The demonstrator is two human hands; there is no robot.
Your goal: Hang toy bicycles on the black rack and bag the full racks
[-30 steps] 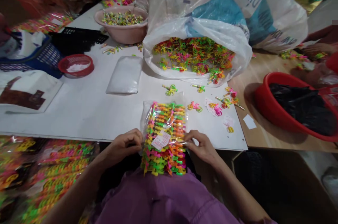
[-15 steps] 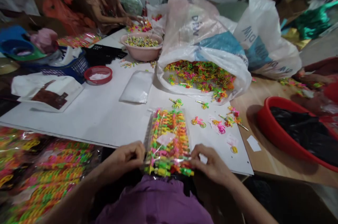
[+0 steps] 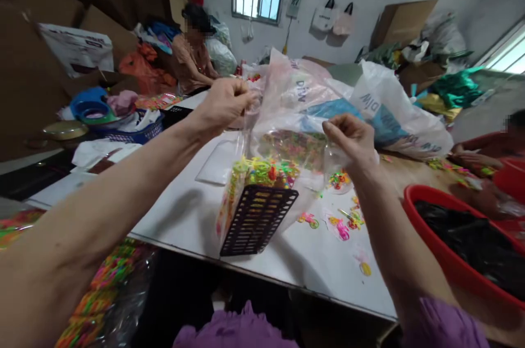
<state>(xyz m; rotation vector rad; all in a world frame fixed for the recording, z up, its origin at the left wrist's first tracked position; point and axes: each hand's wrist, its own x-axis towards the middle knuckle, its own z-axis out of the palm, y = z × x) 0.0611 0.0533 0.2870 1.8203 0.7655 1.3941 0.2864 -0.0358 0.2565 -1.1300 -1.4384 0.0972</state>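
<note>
My left hand (image 3: 232,102) and my right hand (image 3: 350,137) are raised and apart, each pinching an upper corner of a clear plastic bag (image 3: 287,143). In the bag stands a dark slotted card (image 3: 258,222), its back tilted toward me. Small toys (image 3: 262,170) in yellow, green and red plastic show above its top edge. The bag's lower end is at the near edge of the white table (image 3: 315,266). Loose toys, one a pink and green piece (image 3: 308,220), lie to its right. Behind, a large white sack (image 3: 283,77) lies partly hidden by the bag.
A flat clear packet (image 3: 215,164) lies left of the bag. Right is a red tub (image 3: 414,195) lined with black plastic. A blue basket (image 3: 150,132) stands at the back left. Filled packs (image 3: 110,277) are below the table's left side. Two other people sit at far left and right.
Both hands have gone up from the table's near edge, lifting the filled pack from lying flat to upright. Its dark back now faces me. The view has tilted up, showing the window.
</note>
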